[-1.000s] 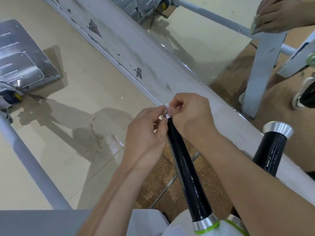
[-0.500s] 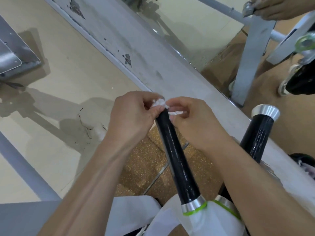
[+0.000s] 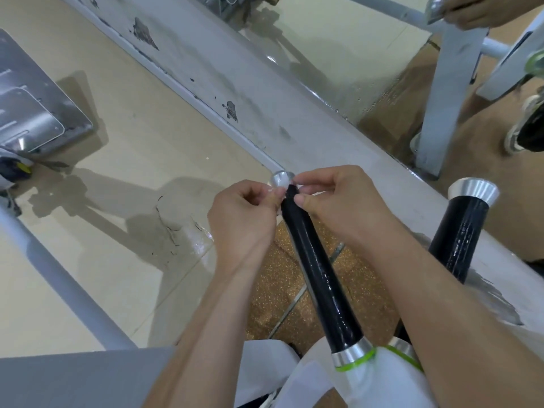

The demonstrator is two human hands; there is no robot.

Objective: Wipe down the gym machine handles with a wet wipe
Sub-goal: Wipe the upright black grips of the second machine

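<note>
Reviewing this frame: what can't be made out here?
Wet wipe: head view, nearly all hidden by the fingers of the left hand and right hand pinching at the tip of the near handle; its fold is unreadable.
Far handle: base hidden behind the right forearm.
Another person's hand: cut off by the top edge; the shiny thing it holds is too small to tell.
</note>
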